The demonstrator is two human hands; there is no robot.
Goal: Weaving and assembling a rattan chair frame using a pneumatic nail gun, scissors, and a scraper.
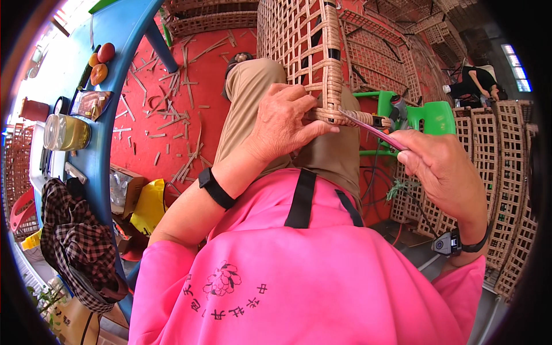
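Overhead, the red floor (207, 75) fills the upper middle of the view, strewn with short cane offcuts (184, 123). A blue table (118, 86) curves down the left side, carrying a clear jar (66, 132), round fruit (99, 63) and a checked cloth (77, 241). Stacks of woven panels (500, 172) rise on the right.

Resting on the person's lap, against the khaki trouser leg (253, 109), a woven rattan panel (302, 46) stands upright, its lower corner wrapped in cane. The left hand (282, 123) closes on that wrapped corner (330, 115): the fingers curl over the bottom edge with the thumb pressed underneath, so the corner sits just past the fingertips (307, 98).

The right hand (445, 169) lies well to the right of the corner, its fingers drawn together and pinching the near end of a thin purplish strip (371, 129). This strip runs taut from the fingertips up and left to the wrapped corner, touching it beside the left thumb.
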